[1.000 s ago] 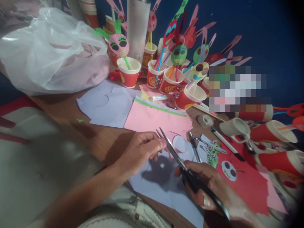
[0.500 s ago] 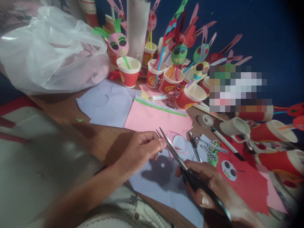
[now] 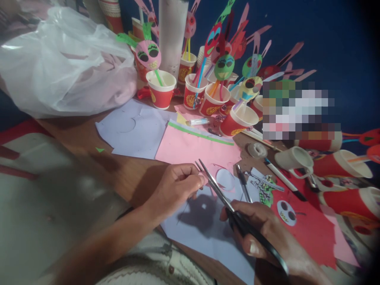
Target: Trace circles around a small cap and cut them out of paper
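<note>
Left fingers (image 3: pixel 194 183) are pinching small pink paper (image 3: pixel 205 176), right fingers (image 3: pixel 249 209) gripping black-handled metal scissors (image 3: pixel 236 220) slanting at its right.

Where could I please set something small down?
Bare tabletop shows between the farther lilac sheet, the left hand and the left edge, beside one green scrap. It is crowded around the red cups and the mug.
</note>
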A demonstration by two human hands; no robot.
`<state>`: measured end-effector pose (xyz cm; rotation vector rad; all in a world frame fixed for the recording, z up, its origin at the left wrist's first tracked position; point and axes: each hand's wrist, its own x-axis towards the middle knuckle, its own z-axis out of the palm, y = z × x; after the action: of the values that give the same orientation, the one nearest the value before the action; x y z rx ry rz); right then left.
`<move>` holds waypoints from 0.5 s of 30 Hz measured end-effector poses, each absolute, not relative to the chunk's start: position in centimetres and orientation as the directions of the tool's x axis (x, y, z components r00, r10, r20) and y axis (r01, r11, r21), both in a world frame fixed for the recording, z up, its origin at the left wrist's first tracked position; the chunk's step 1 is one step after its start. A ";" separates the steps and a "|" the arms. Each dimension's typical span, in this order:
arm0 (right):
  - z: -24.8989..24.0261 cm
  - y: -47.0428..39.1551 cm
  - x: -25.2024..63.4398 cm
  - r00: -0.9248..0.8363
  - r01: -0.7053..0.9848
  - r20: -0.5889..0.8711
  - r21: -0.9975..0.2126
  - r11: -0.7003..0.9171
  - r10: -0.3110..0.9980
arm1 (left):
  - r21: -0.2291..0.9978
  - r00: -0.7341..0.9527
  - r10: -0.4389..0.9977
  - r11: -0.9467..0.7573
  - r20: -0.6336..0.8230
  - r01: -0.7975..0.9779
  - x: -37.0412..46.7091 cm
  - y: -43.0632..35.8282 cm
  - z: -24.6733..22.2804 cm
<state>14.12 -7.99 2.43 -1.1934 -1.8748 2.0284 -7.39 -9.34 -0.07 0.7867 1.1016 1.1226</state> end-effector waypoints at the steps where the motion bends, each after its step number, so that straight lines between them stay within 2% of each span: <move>1: 2.4 -8.0 14.1 -0.679 0.395 -0.445 -0.892 -0.220 0.584 | 0.915 0.050 0.961 0.274 -0.272 -0.297 -7.4 -9.4 -0.1; 15: 2.6 -8.0 14.0 -0.652 0.388 -0.440 -0.893 -0.227 0.618 | 0.919 0.049 0.971 0.238 -0.235 -0.313 -7.2 -9.5 -0.3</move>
<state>13.99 -7.96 2.55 -1.2174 -1.8356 1.9915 -7.17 -9.46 -0.31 0.8048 1.0684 1.1599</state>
